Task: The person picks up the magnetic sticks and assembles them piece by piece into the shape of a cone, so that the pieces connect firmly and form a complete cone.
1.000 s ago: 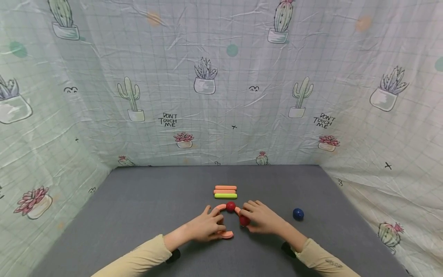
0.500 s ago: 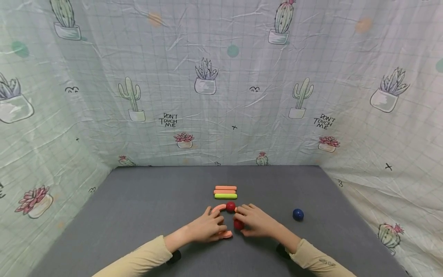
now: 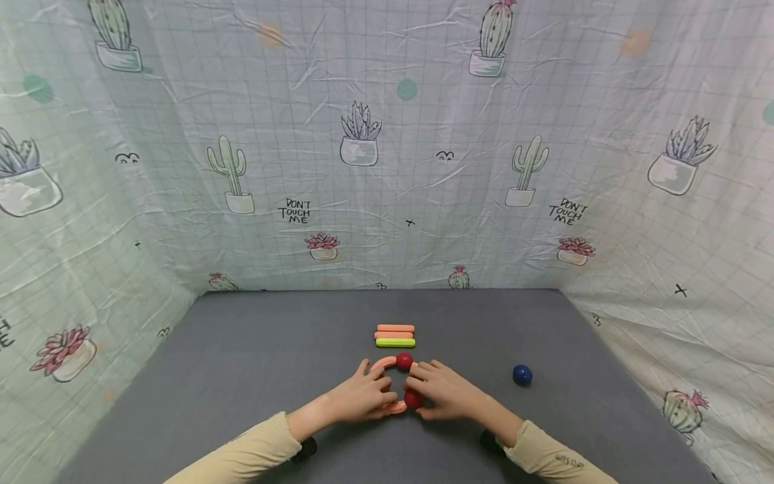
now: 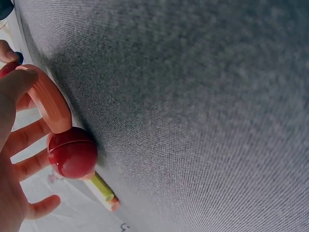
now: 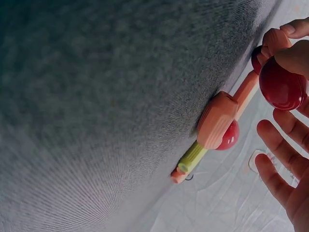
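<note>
My left hand [image 3: 361,395] pinches a curved orange stick [image 4: 50,104], thumb along its near side. A red ball [image 4: 72,153] sits at that stick's far end, hidden behind the fingers in the head view. My right hand [image 3: 446,391] grips another red ball [image 5: 282,87] between thumb and fingers, right at the near end of the held stick. Farther back, a second curved orange stick [image 3: 383,363] runs up to a third red ball [image 3: 404,361]. One more curved orange stick [image 5: 217,121] lies beyond the right hand's fingers, mostly covered from the head camera.
Behind the curved pieces, two straight orange sticks [image 3: 395,328] and a yellow-green stick [image 3: 396,343] lie side by side. A dark blue ball [image 3: 523,375] rests to the right on the grey tabletop [image 3: 272,343]. A cactus-print curtain [image 3: 411,181] encloses the back and sides.
My right hand has brought its red ball left and nearer to me, from beside the right-hand curved stick to the end of the stick in my left hand. The left hand stays nearly still.
</note>
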`<state>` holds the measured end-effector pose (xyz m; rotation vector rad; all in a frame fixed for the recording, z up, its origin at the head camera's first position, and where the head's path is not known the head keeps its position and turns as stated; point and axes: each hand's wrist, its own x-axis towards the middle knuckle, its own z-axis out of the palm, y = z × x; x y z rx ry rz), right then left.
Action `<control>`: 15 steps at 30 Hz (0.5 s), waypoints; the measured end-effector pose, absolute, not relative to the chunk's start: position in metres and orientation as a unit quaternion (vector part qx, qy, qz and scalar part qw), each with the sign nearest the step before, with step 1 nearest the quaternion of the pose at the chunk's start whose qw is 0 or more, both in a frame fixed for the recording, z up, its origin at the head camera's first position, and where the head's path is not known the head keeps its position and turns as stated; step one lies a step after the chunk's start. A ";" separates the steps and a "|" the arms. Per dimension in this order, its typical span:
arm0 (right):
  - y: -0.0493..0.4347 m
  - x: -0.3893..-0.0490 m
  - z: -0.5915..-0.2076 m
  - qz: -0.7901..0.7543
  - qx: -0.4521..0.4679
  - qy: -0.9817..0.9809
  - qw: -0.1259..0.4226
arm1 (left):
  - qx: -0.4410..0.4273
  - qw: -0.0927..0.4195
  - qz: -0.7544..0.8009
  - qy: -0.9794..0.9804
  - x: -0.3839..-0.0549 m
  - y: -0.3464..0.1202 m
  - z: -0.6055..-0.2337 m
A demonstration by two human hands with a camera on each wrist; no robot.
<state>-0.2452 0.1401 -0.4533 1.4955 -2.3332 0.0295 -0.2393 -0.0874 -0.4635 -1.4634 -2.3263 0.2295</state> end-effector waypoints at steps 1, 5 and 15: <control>0.140 -0.245 -0.453 0.013 0.530 -0.827 0.184 | -0.521 0.193 0.083 -0.827 -0.239 -0.087 -0.463; 0.140 -0.245 -0.454 0.018 0.530 -0.829 0.177 | -0.522 0.190 0.084 -0.827 -0.239 -0.087 -0.463; 0.144 -0.246 -0.456 0.022 0.533 -0.832 0.152 | -0.513 0.172 0.104 -0.834 -0.235 -0.084 -0.460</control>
